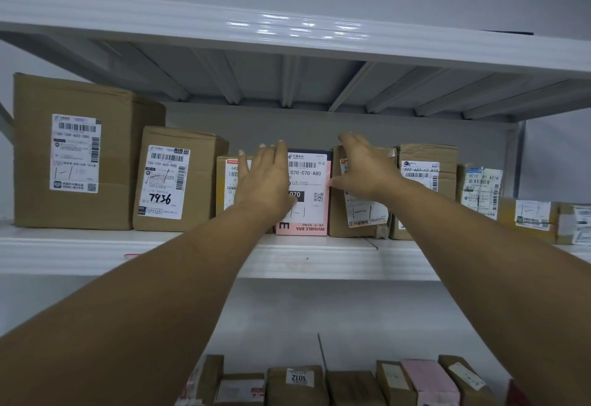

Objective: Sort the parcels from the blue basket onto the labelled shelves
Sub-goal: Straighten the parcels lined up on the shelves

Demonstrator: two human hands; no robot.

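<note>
A pink parcel [308, 188] with a white shipping label stands upright on the middle shelf [319, 261], slotted between brown cardboard boxes. My left hand [267, 178] lies flat against its left front with the fingers spread. My right hand [364, 168] is at its right edge, thumb touching the label's side and fingers reaching over the neighbouring brown box [361, 210]. Neither hand grips anything. The blue basket is out of view.
Brown labelled boxes line the shelf: a large one [73, 152] at far left, one marked 7436 [176, 181], and several to the right [425, 178]. An upper shelf [287, 34] overhangs. More parcels [351, 383] stand on the shelf below.
</note>
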